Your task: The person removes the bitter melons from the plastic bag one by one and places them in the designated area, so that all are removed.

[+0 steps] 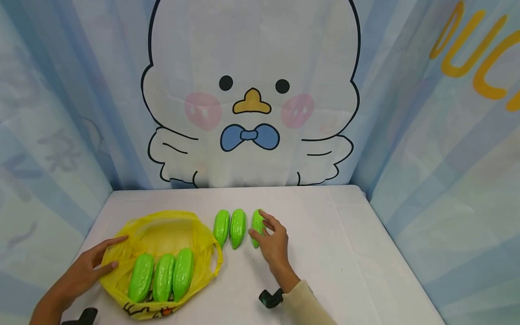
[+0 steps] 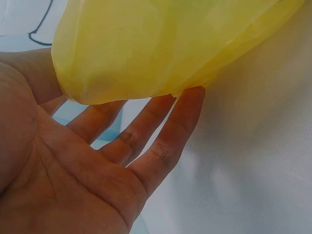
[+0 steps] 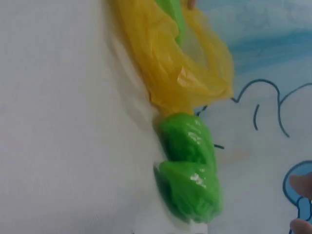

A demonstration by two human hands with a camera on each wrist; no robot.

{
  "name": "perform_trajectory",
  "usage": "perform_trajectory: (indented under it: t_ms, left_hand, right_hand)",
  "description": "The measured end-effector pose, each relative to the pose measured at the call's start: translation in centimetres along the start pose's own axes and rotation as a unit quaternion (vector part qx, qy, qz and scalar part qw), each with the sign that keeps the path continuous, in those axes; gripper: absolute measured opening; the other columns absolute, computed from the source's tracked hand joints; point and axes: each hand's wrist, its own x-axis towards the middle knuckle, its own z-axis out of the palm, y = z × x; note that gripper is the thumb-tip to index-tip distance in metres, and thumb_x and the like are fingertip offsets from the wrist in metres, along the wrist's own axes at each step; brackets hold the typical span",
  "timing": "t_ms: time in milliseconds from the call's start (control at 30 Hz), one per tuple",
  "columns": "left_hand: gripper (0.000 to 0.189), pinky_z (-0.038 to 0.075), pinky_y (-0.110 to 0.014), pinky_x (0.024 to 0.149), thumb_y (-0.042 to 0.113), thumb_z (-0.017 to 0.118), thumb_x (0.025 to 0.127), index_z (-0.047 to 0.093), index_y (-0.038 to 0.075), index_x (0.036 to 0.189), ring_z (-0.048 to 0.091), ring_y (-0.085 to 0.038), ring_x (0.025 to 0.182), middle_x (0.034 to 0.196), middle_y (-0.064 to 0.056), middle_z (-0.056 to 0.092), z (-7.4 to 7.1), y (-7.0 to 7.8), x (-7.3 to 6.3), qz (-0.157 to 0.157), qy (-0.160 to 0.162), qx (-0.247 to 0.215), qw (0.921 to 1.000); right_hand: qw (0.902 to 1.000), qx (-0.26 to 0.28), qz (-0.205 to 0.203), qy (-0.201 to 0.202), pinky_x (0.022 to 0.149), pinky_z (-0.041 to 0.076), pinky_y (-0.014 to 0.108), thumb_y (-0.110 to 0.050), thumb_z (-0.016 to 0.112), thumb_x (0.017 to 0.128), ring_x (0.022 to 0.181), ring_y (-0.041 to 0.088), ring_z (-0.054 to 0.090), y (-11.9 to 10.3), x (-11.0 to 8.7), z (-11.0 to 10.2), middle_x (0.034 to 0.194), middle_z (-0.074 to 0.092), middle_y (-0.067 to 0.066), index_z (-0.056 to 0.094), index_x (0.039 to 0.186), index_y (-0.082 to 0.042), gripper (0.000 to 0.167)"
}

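Observation:
A yellow plastic bag point(image 1: 162, 225) lies with its mouth facing me, three glossy green cucumber-like pieces point(image 1: 164, 277) side by side in it. At its left rim is my left hand point(image 1: 87, 271), thumb and fingers spread; in the left wrist view straight fingers point(image 2: 163, 136) touch the yellow film, which hides their tips. Two more green pieces point(image 1: 238, 229) lie just right of the bag, and a third point(image 1: 256, 225) a little farther right. My right hand point(image 1: 274, 241) is over that third one, thumb and fingers apart on either side, partly hiding it.
The white-covered table point(image 1: 345, 253) ends at a back edge against a printed curtain point(image 1: 252, 54), with more curtain on both sides. A bag handle loop point(image 1: 217, 262) reaches toward the loose pieces. Dark wrist camera mounts point(image 1: 270, 299) sit at both wrists.

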Motion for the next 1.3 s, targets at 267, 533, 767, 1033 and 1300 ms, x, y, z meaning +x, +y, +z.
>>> perform_trajectory:
  t_ms: [267, 533, 767, 1033, 1300]
  left_hand:
    - [0.069, 0.028, -0.088, 0.108, 0.033, 0.054, 0.113, 0.026, -0.002, 0.165, 0.02, -0.068, 0.149, 0.169, -0.039, 0.019, -0.1, 0.5, -0.1, -0.005, -0.006, -0.001, 1.0]
    - [0.071, 0.027, -0.088, 0.108, 0.033, 0.057, 0.111, 0.028, -0.003, 0.164, 0.019, -0.069, 0.149, 0.17, -0.039, 0.019, -0.2, 0.5, 0.0, -0.008, -0.004, -0.002, 1.0]
    - [0.07, 0.027, -0.088, 0.108, 0.034, 0.057, 0.111, 0.028, -0.002, 0.164, 0.02, -0.069, 0.149, 0.169, -0.038, 0.02, -0.2, 0.4, 0.0, -0.006, -0.004, 0.002, 1.0]
    - [0.068, 0.03, -0.087, 0.108, 0.034, 0.054, 0.113, 0.028, 0.0, 0.165, 0.023, -0.067, 0.148, 0.169, -0.039, 0.021, -0.2, 0.6, 0.0, -0.001, -0.005, 0.008, 1.0]
    - [0.068, 0.029, -0.088, 0.106, 0.033, 0.053, 0.113, 0.026, -0.001, 0.166, 0.021, -0.068, 0.149, 0.169, -0.039, 0.02, -0.1, 0.7, -0.2, 0.0, -0.005, 0.002, 1.0]
  right_hand:
    - [0.9972, 0.054, -0.02, -0.048, 0.116, 0.052, 0.045, -0.005, 0.088, 0.085, 0.142, 0.036, 0.055, -1.4, -2.6, 2.3, 0.151, 0.059, 0.006, 0.069, 0.14, -0.022, 0.06]
    - [0.9923, 0.076, -0.015, -0.097, 0.114, 0.054, 0.043, -0.008, 0.088, 0.085, 0.14, 0.036, 0.055, -2.3, -5.1, 4.7, 0.148, 0.06, 0.007, 0.069, 0.14, -0.022, 0.06]
    - [0.9873, 0.082, -0.009, -0.136, 0.112, 0.055, 0.037, -0.01, 0.088, 0.085, 0.138, 0.032, 0.058, -3.0, -6.8, 6.6, 0.146, 0.062, 0.004, 0.069, 0.14, -0.024, 0.061]
    - [0.9821, 0.09, -0.006, -0.165, 0.114, 0.054, 0.037, -0.014, 0.088, 0.086, 0.139, 0.032, 0.056, -3.4, -8.1, 8.1, 0.145, 0.06, 0.0, 0.067, 0.141, -0.026, 0.061]
    - [0.9783, 0.084, 0.015, -0.189, 0.112, 0.056, 0.032, -0.015, 0.09, 0.084, 0.138, 0.028, 0.057, -3.4, -9.3, 9.6, 0.139, 0.063, -0.009, 0.068, 0.136, -0.04, 0.061]
